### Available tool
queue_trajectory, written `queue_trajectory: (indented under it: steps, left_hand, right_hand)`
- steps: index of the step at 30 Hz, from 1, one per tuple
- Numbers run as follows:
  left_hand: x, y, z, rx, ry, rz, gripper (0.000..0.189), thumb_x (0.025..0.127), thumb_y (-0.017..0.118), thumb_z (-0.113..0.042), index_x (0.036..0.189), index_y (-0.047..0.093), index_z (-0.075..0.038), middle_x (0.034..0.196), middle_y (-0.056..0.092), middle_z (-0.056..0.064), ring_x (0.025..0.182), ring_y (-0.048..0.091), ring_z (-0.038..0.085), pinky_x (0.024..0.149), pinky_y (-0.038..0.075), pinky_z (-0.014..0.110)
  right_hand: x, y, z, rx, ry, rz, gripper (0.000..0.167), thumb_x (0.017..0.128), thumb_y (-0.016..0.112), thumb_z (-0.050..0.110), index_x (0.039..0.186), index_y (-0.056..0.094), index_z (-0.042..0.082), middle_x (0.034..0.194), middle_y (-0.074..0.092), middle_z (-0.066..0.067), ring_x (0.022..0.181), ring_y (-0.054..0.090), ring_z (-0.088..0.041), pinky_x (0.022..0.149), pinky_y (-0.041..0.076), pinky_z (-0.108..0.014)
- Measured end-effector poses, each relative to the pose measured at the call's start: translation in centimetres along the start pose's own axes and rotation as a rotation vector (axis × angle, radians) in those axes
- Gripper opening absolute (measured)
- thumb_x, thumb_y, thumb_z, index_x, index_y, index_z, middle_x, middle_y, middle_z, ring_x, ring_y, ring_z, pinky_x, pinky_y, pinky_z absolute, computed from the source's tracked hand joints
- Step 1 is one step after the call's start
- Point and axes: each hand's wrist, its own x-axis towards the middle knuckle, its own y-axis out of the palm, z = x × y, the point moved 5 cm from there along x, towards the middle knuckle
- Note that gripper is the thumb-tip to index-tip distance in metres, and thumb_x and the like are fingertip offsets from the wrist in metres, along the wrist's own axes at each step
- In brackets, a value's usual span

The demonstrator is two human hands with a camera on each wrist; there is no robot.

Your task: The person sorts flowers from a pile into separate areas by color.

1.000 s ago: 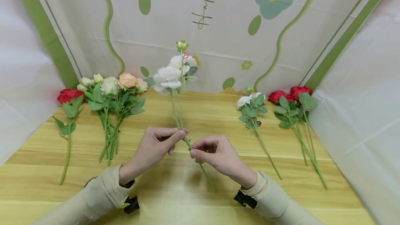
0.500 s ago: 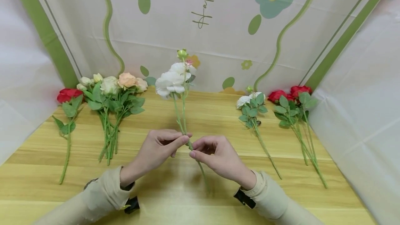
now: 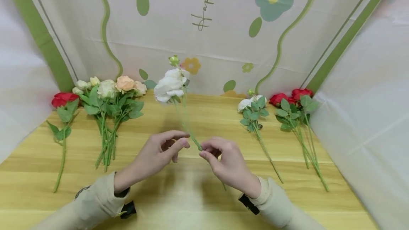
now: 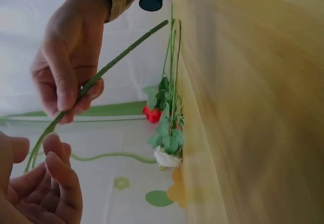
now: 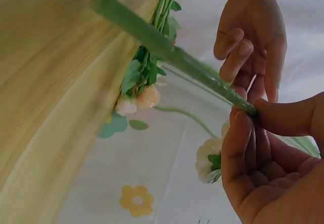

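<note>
Above the middle of the table I hold a white flower with a small green bud, tilted up and leaning left on its long green stem. My right hand pinches the stem between thumb and fingers at the place where its two branches join. The lower stem end juts out past that pinch in the right wrist view. My left hand is just left of the stem, its thumb and index finger parted. In the left wrist view, the left fingertips are close beside the branches without gripping them.
On the wooden table, a red rose and a bunch of pale and peach roses lie left. A white flower spray and several red roses lie right. A printed cloth rises behind.
My left thumb and fingers have let go of the stem and moved slightly left. The white flower now leans further left in my right hand. The head view has shifted a little.
</note>
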Motion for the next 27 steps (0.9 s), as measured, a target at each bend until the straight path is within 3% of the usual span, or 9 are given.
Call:
queue_trajectory:
  steps: [3,12,18,22,27]
  left_hand:
    - [0.1,-0.5,0.3,0.035,-0.054,-0.004,0.024,0.103,0.056,-0.023,0.123,0.066,-0.015,0.095,0.068,-0.004,0.057,0.058,0.022,0.044,0.045,0.03]
    - [0.8,-4.2,0.3,0.236,-0.087,-0.037,0.027,0.103,0.054,-0.032,0.124,0.064,-0.018,0.102,0.067,-0.005,0.065,0.06,0.014,0.046,0.043,0.031]
    - [0.0,-6.5,0.6,0.451,-0.026,-0.034,0.027,0.104,0.054,-0.026,0.124,0.063,-0.012,0.104,0.065,-0.001,0.067,0.06,0.009,0.05,0.048,0.03]
    - [-0.5,-8.2,0.9,0.626,0.009,-0.054,0.026,0.103,0.055,-0.022,0.121,0.065,-0.007,0.104,0.067,0.004,0.068,0.058,0.009,0.052,0.047,0.029]
    - [-1.1,-10.7,1.9,0.784,-0.027,-0.042,0.024,0.101,0.057,-0.018,0.116,0.066,-0.002,0.104,0.067,0.013,0.07,0.062,0.014,0.054,0.049,0.033]
  right_hand:
    - [-0.6,-1.2,-0.9,-0.072,0.018,-0.038,0.015,0.08,0.077,-0.008,0.091,0.072,0.001,0.077,0.065,0.003,0.063,0.057,-0.006,0.056,0.052,-0.023]
    - [-1.8,-7.8,-4.7,-0.306,0.112,-0.143,0.017,0.078,0.076,-0.012,0.091,0.071,-0.002,0.075,0.064,0.0,0.062,0.057,-0.008,0.056,0.051,-0.024]
    - [-1.8,-11.9,-7.0,-0.452,0.145,-0.187,0.013,0.079,0.076,-0.011,0.089,0.073,-0.003,0.073,0.066,-0.003,0.058,0.057,-0.011,0.053,0.05,-0.025]
    - [-2.0,-14.1,-9.0,-0.525,0.229,-0.189,0.008,0.083,0.074,-0.006,0.091,0.073,-0.004,0.074,0.067,-0.006,0.059,0.058,-0.014,0.055,0.049,-0.03]
    - [-2.4,-15.5,-12.2,-0.55,0.392,-0.13,0.011,0.089,0.07,0.001,0.097,0.072,-0.007,0.077,0.068,-0.009,0.06,0.058,-0.018,0.057,0.047,-0.036]
